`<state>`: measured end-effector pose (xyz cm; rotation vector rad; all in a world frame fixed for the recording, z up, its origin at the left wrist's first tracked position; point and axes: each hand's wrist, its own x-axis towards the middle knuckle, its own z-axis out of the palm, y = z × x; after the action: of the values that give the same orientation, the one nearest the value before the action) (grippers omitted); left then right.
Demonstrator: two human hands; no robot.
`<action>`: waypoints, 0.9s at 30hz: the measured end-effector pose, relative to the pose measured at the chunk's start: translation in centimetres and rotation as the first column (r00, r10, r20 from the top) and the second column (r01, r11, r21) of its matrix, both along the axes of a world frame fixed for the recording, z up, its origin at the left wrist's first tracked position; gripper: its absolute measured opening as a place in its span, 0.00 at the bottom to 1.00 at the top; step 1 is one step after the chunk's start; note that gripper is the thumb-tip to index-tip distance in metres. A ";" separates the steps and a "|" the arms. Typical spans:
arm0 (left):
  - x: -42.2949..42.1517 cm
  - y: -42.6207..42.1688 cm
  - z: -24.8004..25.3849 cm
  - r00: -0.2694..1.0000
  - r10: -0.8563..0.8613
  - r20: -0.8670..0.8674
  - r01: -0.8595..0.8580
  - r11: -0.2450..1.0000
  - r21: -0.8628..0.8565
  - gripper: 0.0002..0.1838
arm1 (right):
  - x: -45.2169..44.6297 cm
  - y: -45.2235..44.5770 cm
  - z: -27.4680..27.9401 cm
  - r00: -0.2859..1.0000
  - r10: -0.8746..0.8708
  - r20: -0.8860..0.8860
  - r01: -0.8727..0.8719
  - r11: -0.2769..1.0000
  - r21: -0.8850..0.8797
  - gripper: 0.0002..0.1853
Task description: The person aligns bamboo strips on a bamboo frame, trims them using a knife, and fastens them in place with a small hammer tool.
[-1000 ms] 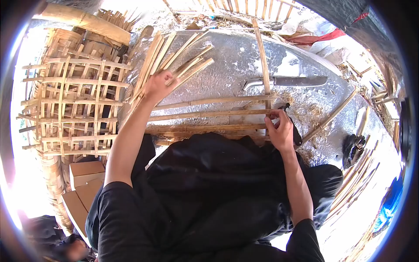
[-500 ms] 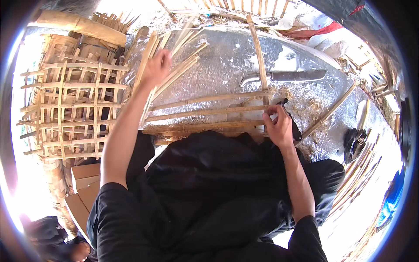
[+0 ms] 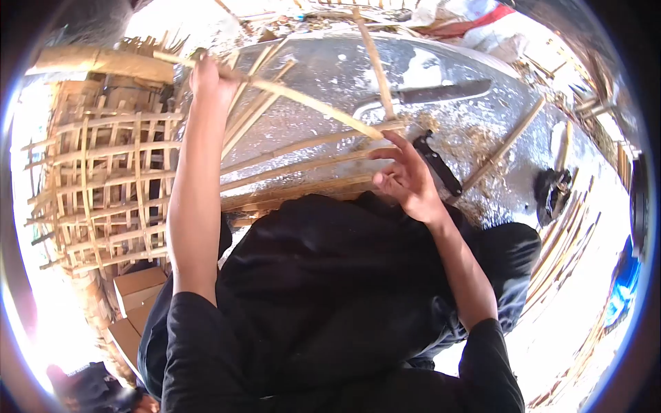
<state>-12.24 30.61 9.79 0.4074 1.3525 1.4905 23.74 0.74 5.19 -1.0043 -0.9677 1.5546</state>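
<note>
My left hand (image 3: pixel 212 81) is closed around a long, pale bamboo strip (image 3: pixel 310 103). The strip slants down to the right across the work surface, its far end by the fingertips of my right hand (image 3: pixel 407 177). That right hand has its fingers spread and grips nothing; whether a fingertip touches the strip I cannot tell. Several bamboo strips (image 3: pixel 296 165) lie side by side in front of my lap. More loose strips (image 3: pixel 256 110) fan out below my left hand. Beside my right hand rests a black, curved object (image 3: pixel 438 164) of unclear kind.
A large knife (image 3: pixel 444 92) lies on the silvery surface (image 3: pixel 323 65), near an upright-lying bamboo stick (image 3: pixel 374 62). Another stick (image 3: pixel 506 141) slants at the right, by fibrous shavings (image 3: pixel 475 148). At left stands a woven bamboo lattice (image 3: pixel 103 179), with cardboard boxes (image 3: pixel 138 289) below.
My left hand has moved left and up, and the bamboo strip now spans towards my right hand. My right hand has moved slightly left and spread its fingers. The camera view has shifted.
</note>
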 end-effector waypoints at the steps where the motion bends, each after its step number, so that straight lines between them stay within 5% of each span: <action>1: 0.9 -1.4 -0.4 0.999 0.030 -0.016 -0.031 0.998 -0.054 0.21 | 0.2 0.0 0.4 0.997 -0.051 -0.057 0.048 0.998 -0.050 0.25; 5: 1.8 -4.7 -3.3 0.994 0.102 0.032 -0.096 0.986 -0.139 0.21 | 2.0 1.2 -2.3 0.990 -0.130 0.056 0.133 0.989 -0.058 0.15; 8: 4.2 -8.7 -2.4 0.985 -0.017 -0.170 -0.009 0.988 -0.154 0.21 | 2.5 1.7 -3.0 0.975 -0.221 0.025 0.222 0.962 -0.159 0.14; 9: 4.8 -9.1 -2.6 0.917 -0.027 -0.397 -0.107 0.944 -0.312 0.22 | 2.6 1.7 -3.4 0.970 -0.238 0.059 0.244 0.959 -0.146 0.14; 10: 3.8 -9.2 -3.0 0.832 -0.257 -0.493 0.008 0.892 -0.451 0.24 | 2.8 1.9 -3.8 0.963 -0.252 0.094 0.265 0.949 -0.170 0.14; 12: 1.3 -9.8 -3.7 0.518 -0.671 -0.531 0.135 0.677 -0.724 0.30 | 3.1 2.1 -4.6 0.948 -0.275 0.162 0.306 0.927 -0.215 0.15; 13: 1.4 -10.5 -4.4 0.076 -0.684 -0.726 -0.030 0.726 -0.687 0.34 | 3.1 2.2 -5.1 0.942 -0.286 0.176 0.318 0.929 -0.189 0.15; 16: 5.4 -12.9 -2.7 -0.343 -0.565 -0.750 -0.025 0.804 -0.594 0.32 | 3.2 2.5 -5.3 0.899 -0.279 0.337 0.341 0.929 -0.142 0.14; 18: 8.9 -14.1 -4.2 -0.250 -0.229 -0.941 0.488 0.809 -0.327 0.25 | 3.3 2.7 -5.7 0.922 -0.272 0.276 0.318 0.938 -0.137 0.13; 19: 11.5 -14.7 -4.7 -0.177 -0.012 -0.984 0.723 0.677 -0.138 0.22 | 3.3 2.8 -5.9 0.933 -0.263 0.245 0.301 0.944 -0.132 0.12; 21: 16.9 -15.8 -5.2 -0.151 0.183 -0.971 0.856 0.515 -0.036 0.20 | 3.3 2.8 -5.8 0.935 -0.269 0.231 0.296 0.950 -0.094 0.12; 24: 18.9 -16.1 -8.5 -0.185 -0.205 -0.961 0.901 0.356 -0.249 0.16 | 3.6 2.8 -5.8 0.917 -0.305 0.257 0.342 0.932 -0.117 0.13; 27: 18.9 -14.5 -9.2 -0.074 -0.387 -0.919 0.821 0.500 -0.276 0.15 | 4.0 2.7 -6.8 0.840 -0.387 0.380 0.468 0.871 -0.147 0.18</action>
<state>6.69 16.09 0.59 2.2160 1.2521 0.4780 27.70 3.47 -1.58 -1.5819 -0.7204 1.1476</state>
